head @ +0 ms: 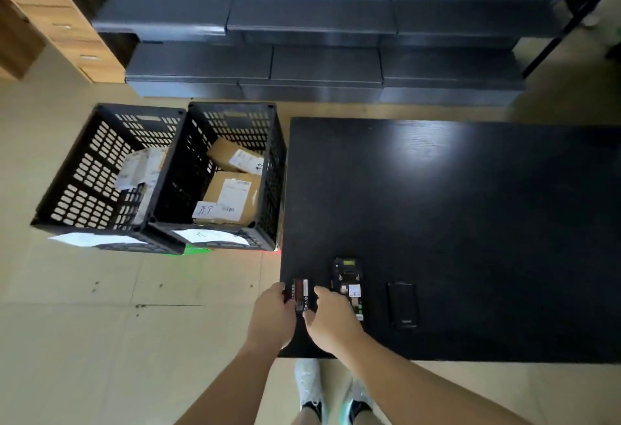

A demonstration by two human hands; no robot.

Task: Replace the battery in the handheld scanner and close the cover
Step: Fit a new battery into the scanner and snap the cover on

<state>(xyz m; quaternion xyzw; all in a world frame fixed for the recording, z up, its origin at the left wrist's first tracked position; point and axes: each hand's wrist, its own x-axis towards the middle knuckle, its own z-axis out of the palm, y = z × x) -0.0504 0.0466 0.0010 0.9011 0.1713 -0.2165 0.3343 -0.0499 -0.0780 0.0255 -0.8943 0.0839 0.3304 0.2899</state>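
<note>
A black battery (pixel 301 294) with a red and white label is held between my two hands above the near left corner of the black table (pixel 470 223). My left hand (pixel 270 315) grips its left edge and my right hand (pixel 331 318) grips its right edge. Just right of the battery the handheld scanner (pixel 347 285) lies face down on the table, its back open so the compartment with white stickers shows. The black battery cover (pixel 402 303) lies flat on the table, apart from the scanner on its right.
Two black plastic crates (pixel 168 172) with cardboard parcels stand on the floor left of the table. Dark grey boxes (pixel 302 38) are stacked behind. A wooden drawer unit (pixel 60 14) stands at the far left. My feet (pixel 332 394) are at the table's near edge.
</note>
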